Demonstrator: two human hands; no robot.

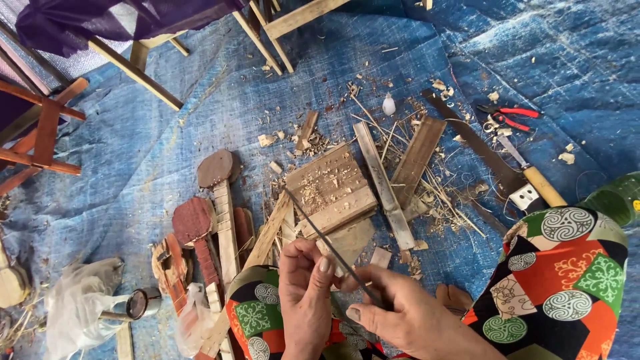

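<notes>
My left hand (305, 287) pinches a small pale piece of wood (331, 257) between thumb and fingers, low in the middle of the view. My right hand (407, 313) grips a long thin dark file or blade (320, 230), which slants up to the left and lies across the piece. Both hands rest over my lap, which is covered in colourful patterned cloth (567, 273). Just beyond the hands sits a worn wooden block (331, 190) covered with shavings.
A blue tarp (167, 133) covers the ground. A long knife with a wooden handle (493, 157) and red-handled pliers (510, 117) lie at right. Flat wooden slats (400, 167), small paddle-shaped carvings (210, 213), a plastic bag (80, 303) and wooden frames (43, 130) lie around.
</notes>
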